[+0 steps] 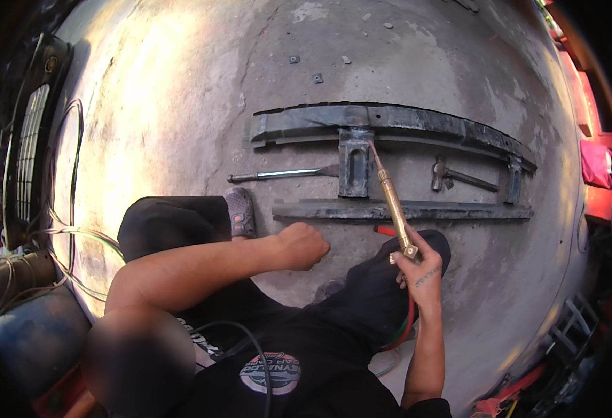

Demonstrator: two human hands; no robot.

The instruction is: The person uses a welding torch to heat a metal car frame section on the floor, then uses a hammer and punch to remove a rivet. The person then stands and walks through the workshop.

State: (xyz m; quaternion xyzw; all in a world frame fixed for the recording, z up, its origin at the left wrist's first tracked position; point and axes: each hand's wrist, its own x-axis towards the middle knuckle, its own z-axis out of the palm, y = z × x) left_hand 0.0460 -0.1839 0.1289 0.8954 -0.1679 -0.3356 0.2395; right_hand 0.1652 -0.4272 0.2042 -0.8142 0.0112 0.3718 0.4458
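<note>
My right hand (421, 268) grips a brass gas torch (394, 203) near its valve end. Its narrow tip points at the upper end of a dark metal bracket (355, 167); whether it touches cannot be told. That bracket joins a long, curved grey metal beam (417, 124) lying on the floor. Over my bent legs, my left hand (304, 247) is closed in a fist, and anything inside is hidden. Just beyond the fist lies a straight metal bar (403, 210), parallel to the beam. A red-handled tool (385, 230) sits by my right knee, partly covered.
A hammer (463, 176) and a long steel bar tool (281, 174) lie either side of the bracket. Two small metal plates (318, 78) rest farther out. Hoses (80, 233), a vehicle grille (31, 153) and a blue-grey cylinder (41, 338) stand left. A pink bundle (597, 165) is right.
</note>
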